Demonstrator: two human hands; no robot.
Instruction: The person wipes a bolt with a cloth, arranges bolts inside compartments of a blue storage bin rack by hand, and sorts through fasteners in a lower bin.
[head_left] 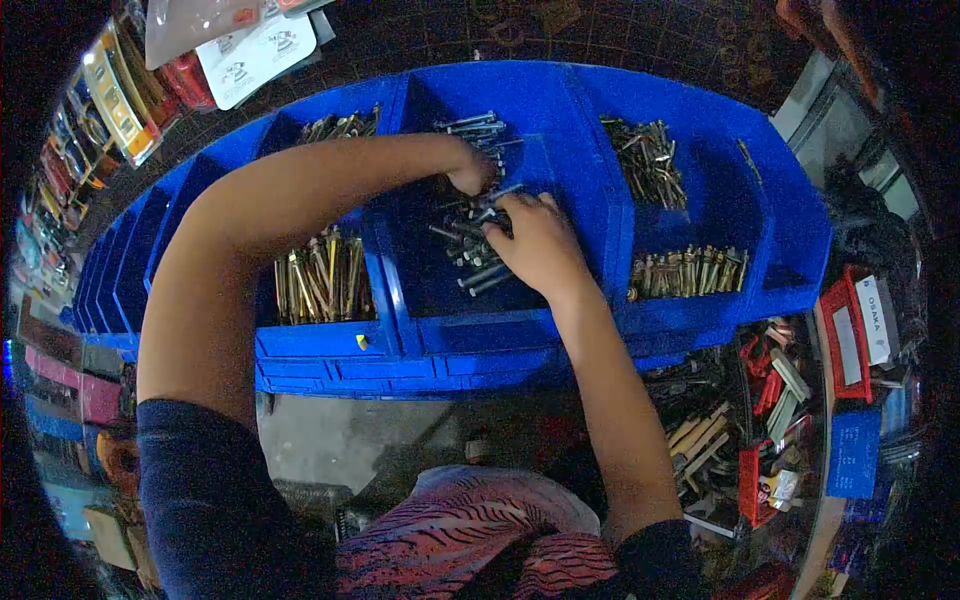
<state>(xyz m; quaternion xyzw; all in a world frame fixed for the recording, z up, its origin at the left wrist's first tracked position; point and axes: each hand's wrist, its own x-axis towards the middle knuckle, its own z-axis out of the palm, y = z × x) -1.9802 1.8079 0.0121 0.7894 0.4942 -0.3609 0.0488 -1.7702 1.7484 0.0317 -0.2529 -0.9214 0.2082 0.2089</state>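
Loose silver-grey bolts point(467, 247) lie in the middle compartment of a blue divided bin point(430, 337). Over the pile, my right hand point(540, 243) has its thumb and forefinger curled around a dark bolt point(489, 215). My left hand point(472, 173) reaches in from the left, just above the right one, its wrist bent down. Its fingers are hidden behind the hand among the bolts, so what they touch does not show. More silver bolts point(474, 124) lie beyond it, towards the back of the compartment.
Brass-coloured anchor bolts fill the neighbouring compartments, left point(325, 280) and right point(690, 272). Dividers point(606, 215) separate them. Packaged goods point(115, 95) hang at the left. A red box point(848, 335) and wooden-handled tools point(700, 437) are at the right.
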